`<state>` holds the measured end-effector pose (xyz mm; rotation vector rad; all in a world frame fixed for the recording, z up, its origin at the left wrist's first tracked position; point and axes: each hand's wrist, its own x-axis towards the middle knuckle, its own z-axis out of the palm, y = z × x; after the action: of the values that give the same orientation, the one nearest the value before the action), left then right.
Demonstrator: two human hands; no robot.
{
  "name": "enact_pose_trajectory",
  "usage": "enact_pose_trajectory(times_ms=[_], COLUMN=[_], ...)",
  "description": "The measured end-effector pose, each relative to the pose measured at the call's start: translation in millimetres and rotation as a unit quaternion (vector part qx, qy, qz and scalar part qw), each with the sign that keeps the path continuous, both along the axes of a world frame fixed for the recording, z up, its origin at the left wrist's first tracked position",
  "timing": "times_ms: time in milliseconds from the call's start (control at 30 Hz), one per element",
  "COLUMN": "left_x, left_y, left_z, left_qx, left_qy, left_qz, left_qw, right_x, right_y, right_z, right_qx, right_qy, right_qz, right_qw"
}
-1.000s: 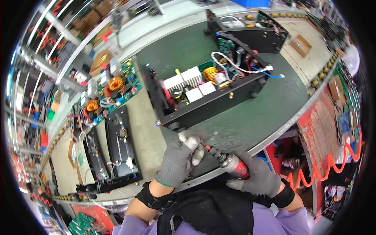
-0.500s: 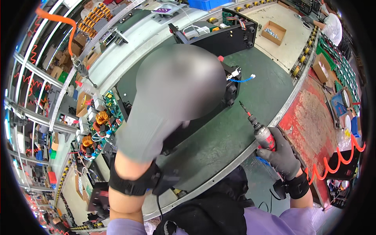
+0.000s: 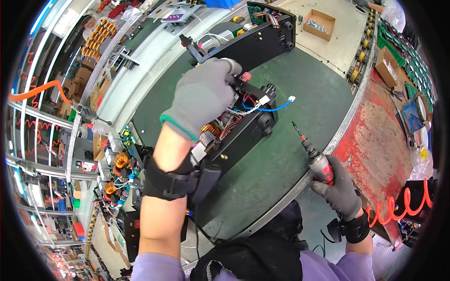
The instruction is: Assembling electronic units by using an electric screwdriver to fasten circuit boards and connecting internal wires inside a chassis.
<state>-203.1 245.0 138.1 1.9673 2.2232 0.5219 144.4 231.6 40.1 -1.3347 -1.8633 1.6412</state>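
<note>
Head view: green surface (image 3: pixel 290 154) carries open black chassis (image 3: pixel 243 126) at centre. My left hand (image 3: pixel 201 96), grip clamped on chassis far edge. My right hand (image 3: pixel 340 189), grip clamped round red pneumatic screwdriver (image 3: pixel 316 161), right of chassis, bit pointing far.

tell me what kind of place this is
Most likely an electronics assembly line in a factory. The left hand grips an open black chassis full of wiring on a green conveyor belt, the right hand holds a powered screwdriver, and circuit boards with copper coils wait alongside.
</note>
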Motion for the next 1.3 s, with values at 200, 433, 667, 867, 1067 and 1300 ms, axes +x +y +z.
enact_pose_trajectory(times_ms=[200, 433, 667, 867, 1067, 1300], left_x=[2.8, 36.9, 1.7, -39.0, -32.4, -24.8], left_y=[-21.2, 40.5, 34.5, 20.6, 47.7, 90.8], left_z=[16.5, 0.0, 27.2, 35.6, 13.7, 0.0], left_qx=[-0.037, -0.127, -0.145, -0.135, -0.093, -0.258], left_qy=[0.069, 0.293, 0.188, 0.025, 0.04, 0.051], left_qz=[0.038, -0.127, -0.173, -0.102, -0.151, -0.127], left_qw=[0.996, 0.939, 0.956, 0.985, 0.983, 0.956], right_x=[8.5, 4.7, 5.0, -1.8, -3.3, -5.1], right_y=[4.3, 4.7, 8.8, 14.1, 13.8, 13.0], right_z=[1.4, -9.9, -6.1, -5.8, -5.4, -5.8], right_qx=[-0.034, 0.04, 0.104, 0.049, 0.049, 0.048], right_qy=[0.015, 0.017, -0.052, -0.061, -0.083, -0.08], right_qz=[0.012, 0.021, 0.069, 0.051, 0.042, 0.028], right_qw=[0.999, 0.999, 0.991, 0.996, 0.994, 0.995])
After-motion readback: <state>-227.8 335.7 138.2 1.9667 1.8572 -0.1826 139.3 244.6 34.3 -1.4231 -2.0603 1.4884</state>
